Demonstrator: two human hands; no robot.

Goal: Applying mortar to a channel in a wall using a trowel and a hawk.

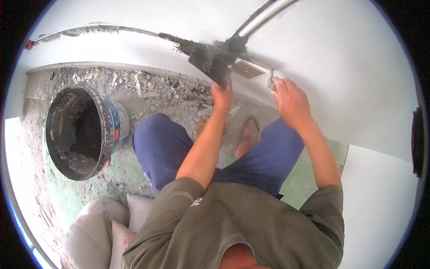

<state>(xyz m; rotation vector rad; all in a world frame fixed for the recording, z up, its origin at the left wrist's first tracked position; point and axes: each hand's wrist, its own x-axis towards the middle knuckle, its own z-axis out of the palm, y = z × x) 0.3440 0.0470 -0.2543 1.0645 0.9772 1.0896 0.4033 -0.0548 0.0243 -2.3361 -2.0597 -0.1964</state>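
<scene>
White walls stand above a rubble-strewn floor; a bucket wears a blue-and-red label, and sacks carry faint red print. The left hand, reaching forward, grasps a dark board near the mortar-smeared seam, fingers partly hidden; the right hand, slanting inward, clenches a trowel, blurred beyond its handle.

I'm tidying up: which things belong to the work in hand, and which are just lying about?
Work in hand:
trowel-like tool in right hand
dark board in left hand
dark paste on the wall
smeared bucket, probably

Lying about:
rubble along the wall
sacks, apparently
</scene>
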